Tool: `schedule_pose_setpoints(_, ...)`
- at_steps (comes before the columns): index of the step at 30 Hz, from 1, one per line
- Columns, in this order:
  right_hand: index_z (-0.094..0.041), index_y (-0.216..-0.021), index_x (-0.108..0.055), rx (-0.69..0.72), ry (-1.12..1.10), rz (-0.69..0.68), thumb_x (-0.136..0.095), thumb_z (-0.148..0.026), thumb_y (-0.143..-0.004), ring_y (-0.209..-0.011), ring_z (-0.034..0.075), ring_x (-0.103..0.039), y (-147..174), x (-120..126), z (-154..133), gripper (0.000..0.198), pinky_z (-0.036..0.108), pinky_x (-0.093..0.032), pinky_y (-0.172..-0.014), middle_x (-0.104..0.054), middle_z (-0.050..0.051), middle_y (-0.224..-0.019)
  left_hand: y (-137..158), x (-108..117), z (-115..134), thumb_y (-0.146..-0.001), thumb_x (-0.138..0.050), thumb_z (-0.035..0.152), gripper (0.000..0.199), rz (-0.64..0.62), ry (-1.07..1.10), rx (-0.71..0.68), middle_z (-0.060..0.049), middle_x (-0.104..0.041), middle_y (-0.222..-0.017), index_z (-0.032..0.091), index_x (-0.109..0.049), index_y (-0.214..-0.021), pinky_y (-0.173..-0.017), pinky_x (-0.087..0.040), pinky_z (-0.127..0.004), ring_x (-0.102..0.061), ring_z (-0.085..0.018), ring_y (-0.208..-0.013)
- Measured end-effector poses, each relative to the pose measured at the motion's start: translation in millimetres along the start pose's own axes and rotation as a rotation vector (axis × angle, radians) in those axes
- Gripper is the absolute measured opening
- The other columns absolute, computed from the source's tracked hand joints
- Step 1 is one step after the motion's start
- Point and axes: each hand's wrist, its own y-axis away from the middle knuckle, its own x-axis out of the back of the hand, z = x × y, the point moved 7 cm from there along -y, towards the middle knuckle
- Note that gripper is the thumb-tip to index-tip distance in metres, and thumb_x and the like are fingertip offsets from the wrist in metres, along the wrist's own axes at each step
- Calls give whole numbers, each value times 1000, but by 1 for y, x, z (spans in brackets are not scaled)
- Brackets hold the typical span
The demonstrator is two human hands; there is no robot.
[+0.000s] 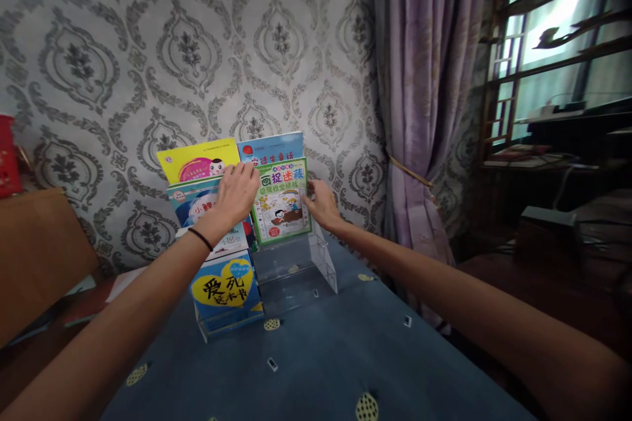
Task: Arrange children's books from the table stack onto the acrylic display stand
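A green-bordered children's book stands upright in the right column of a clear acrylic book rack. My right hand grips its right edge between thumb and fingers. At its upper left edge, my left hand has its fingers closed on the book; the fingertips are partly hidden. Behind it rises a blue book. The rack's left column holds a yellow book, a teal-edged book partly covered by my left hand, a white book and a blue book with a yellow heart.
The rack stands on a table with a dark blue patterned cloth, close to a wallpapered wall. A cardboard box and a red basket are at the left. A tied purple curtain hangs at the right, beside wooden shelves.
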Motion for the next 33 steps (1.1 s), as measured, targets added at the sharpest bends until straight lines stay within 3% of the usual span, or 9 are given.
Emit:
schedule_pose_setpoints(5, -18, -114, -60, -12, -17, 1, -52, -9, -78, -91, 24, -65, 4, 2, 2, 38, 40, -52, -88, -69, 11, -106, 1, -3, -5, -89, -41, 1, 32, 12, 25, -15, -18, -63, -110, 13, -62, -111, -87, -41, -45, -54, -32, -103)
schedule_pose_setpoints(17, -20, -95, -70, -119, 25, -80, -48, -28, -92, -88, 26, -64, 5, 8, 5, 24, 35, -48, -79, -73, 10, -92, 1, -5, -11, -93, -38, 4, 34, -72, 39, 43, -18, -61, -116, 12, -57, -120, -90, -38, -44, -53, -32, -107)
schedule_pose_setpoints(26, -18, -99, -62, -192, -65, -227, -38, -28, -98, -47, 19, -57, 3, -4, 4, 26, 28, -47, -56, -57, -2, -50, -6, -6, -12, -93, -44, 6, 34, -83, 38, 71, -17, -60, -120, 13, -53, -125, -89, -39, -43, -54, -31, -108)
schedule_pose_setpoints(33, -20, -82, -63, -179, -42, -179, -37, -28, -100, -61, 21, -65, -2, -11, 8, 33, 29, -50, -68, -63, 2, -55, -15, -2, -15, -94, -37, 4, 34, -119, 36, 81, -17, -61, -118, 12, -53, -123, -90, -42, -41, -55, -30, -109)
